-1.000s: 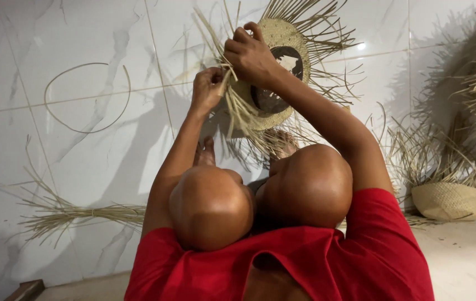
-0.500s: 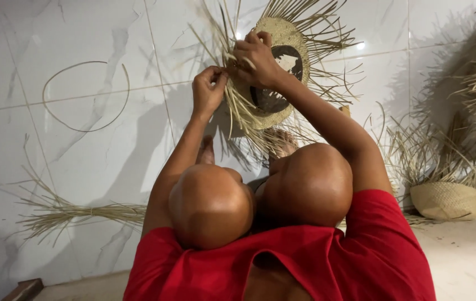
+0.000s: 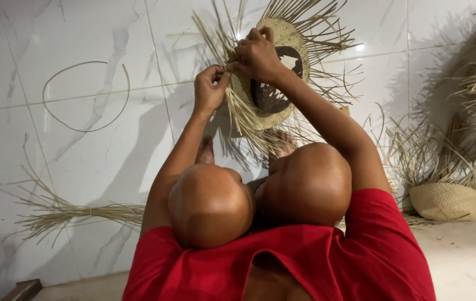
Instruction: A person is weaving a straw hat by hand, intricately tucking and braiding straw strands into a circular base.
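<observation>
1. The left hand [image 3: 211, 85] is raised over the knees, its grip pinched shut on a few loose straw strands [image 3: 239, 108] at the left edge of the woven straw disc [image 3: 285, 39]; the fingertips meet right at the rim.
2. The right hand [image 3: 257, 54] lies on the front of the disc, fingers curled closed over the rim and the strands there; it touches the left hand's fingertips, so both grips meet at the same spot on the edge.
3. The disc stands tilted upright above the knees, held up off the floor, with a dark round patch [image 3: 274, 92] at its centre; unwoven strands fan out from its rim on every side, the longest hanging down below the grips.
4. On the white tiled floor [image 3: 82, 156] to the left lies a thin curved loop of fibre [image 3: 85, 95], well apart from the hands; a bundle of loose straw [image 3: 65, 214] lies lower left.
5. At the right stands a small woven basket [image 3: 444, 200], with straw piled behind it.
</observation>
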